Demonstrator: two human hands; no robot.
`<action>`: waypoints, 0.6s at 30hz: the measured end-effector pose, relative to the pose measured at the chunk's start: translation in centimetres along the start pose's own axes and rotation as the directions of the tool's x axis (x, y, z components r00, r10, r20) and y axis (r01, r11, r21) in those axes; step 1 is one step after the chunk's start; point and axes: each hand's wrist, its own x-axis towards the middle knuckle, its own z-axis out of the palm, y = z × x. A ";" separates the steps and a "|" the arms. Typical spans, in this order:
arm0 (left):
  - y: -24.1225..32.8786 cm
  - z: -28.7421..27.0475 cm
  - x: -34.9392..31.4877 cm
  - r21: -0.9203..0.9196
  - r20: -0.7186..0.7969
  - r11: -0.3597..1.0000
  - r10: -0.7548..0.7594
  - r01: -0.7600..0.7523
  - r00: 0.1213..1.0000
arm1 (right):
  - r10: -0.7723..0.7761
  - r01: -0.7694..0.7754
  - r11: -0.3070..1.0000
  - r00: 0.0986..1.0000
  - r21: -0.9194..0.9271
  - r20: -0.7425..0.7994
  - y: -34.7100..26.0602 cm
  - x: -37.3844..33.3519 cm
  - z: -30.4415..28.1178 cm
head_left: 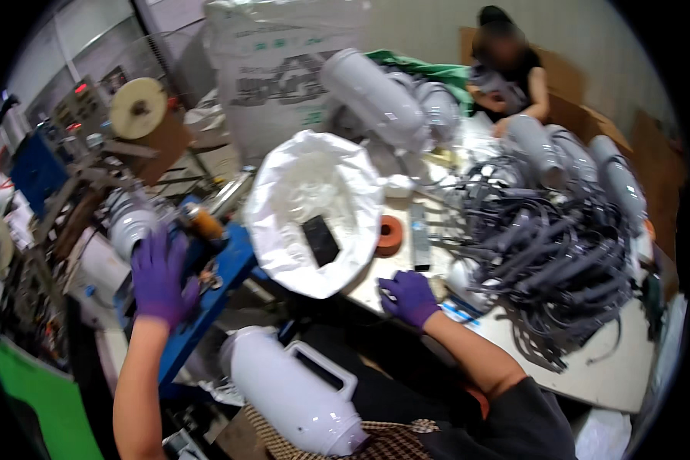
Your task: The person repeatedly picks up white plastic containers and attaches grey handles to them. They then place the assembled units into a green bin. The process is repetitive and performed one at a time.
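Observation:
My left hand, in a purple glove, reaches to the machine, its fingers stretched out against a pale grey ribbed cylindrical part. The fingers do not wrap round the part. My right hand, also gloved in purple, is at the near edge of the white table, fingers loosely bent and apart, with nothing visible in them. Across my lap lies a glossy pale grey jug body with a side handle. Just beyond the right hand are a flat grey metal bar and an orange-brown ring.
A white-lined bin holding a black block stands between my hands. Tangled grey strap-like parts cover the table's right. More grey cylinders lie behind, beside a large white sack. A person sits at the far right.

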 end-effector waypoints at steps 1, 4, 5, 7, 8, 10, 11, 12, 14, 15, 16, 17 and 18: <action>2.2 -1.8 -1.3 -0.438 0.110 0.881 0.250 -0.179 0.962 | -0.069 0.070 0.997 0.995 0.021 -0.078 -0.5 0.0 -1.1; 12.4 -5.3 -11.1 -0.537 0.060 0.567 0.764 -0.625 0.642 | -0.218 0.242 0.962 0.960 0.125 -0.178 -2.9 -0.3 -6.1; 15.1 -5.5 -14.4 -0.509 0.032 0.432 0.874 -0.745 0.485 | -0.251 0.272 0.955 0.954 0.118 -0.163 -4.0 -0.8 -8.0; 18.7 -4.8 -19.6 -0.765 -0.248 0.239 0.747 -0.598 0.617 | -0.319 0.313 0.948 0.929 -0.061 -0.191 -5.3 -1.3 -11.7; 19.3 -3.7 -21.1 -0.740 -0.238 0.271 0.750 -0.615 0.617 | -0.354 0.321 0.931 0.910 -0.177 -0.214 -5.4 -1.1 -13.1; 20.2 -2.6 -23.1 -0.682 -0.215 0.332 0.760 -0.651 0.613 | -0.341 0.212 0.871 0.910 -0.443 -0.236 -3.9 0.8 -15.7; 20.3 -2.4 -23.4 -0.665 -0.094 0.422 0.772 -0.617 0.629 | -0.333 0.187 0.853 0.913 -0.487 -0.233 -2.3 2.3 -16.9; 20.0 -2.3 -23.1 -0.630 -0.131 0.442 0.750 -0.638 0.648 | -0.259 0.122 0.826 0.949 -0.550 -0.179 -0.6 4.0 -18.0; 19.0 -3.0 -22.0 -0.551 -0.208 0.489 0.705 -0.676 0.679 | 0.108 -0.140 0.888 0.989 -0.438 -0.097 3.2 7.9 -19.6; 18.2 -3.7 -21.4 -0.452 -0.125 0.557 0.733 -0.696 0.668 | 0.311 -0.295 0.876 0.950 -0.382 -0.023 5.4 10.1 -20.6; 17.1 -4.4 -20.8 -0.429 -0.154 0.641 0.642 -0.636 0.751 | 0.476 -0.433 0.837 0.877 -0.334 0.056 7.5 12.2 -21.4; 15.7 -5.0 -20.2 -0.412 -0.181 0.717 0.540 -0.562 0.822 | 0.490 -0.405 0.813 0.864 -0.418 0.115 9.3 14.1 -21.7; 13.6 -5.4 -19.6 -0.464 -0.142 0.743 0.475 -0.482 0.869 | 0.537 -0.387 0.753 0.829 -0.532 0.156 10.8 15.8 -21.3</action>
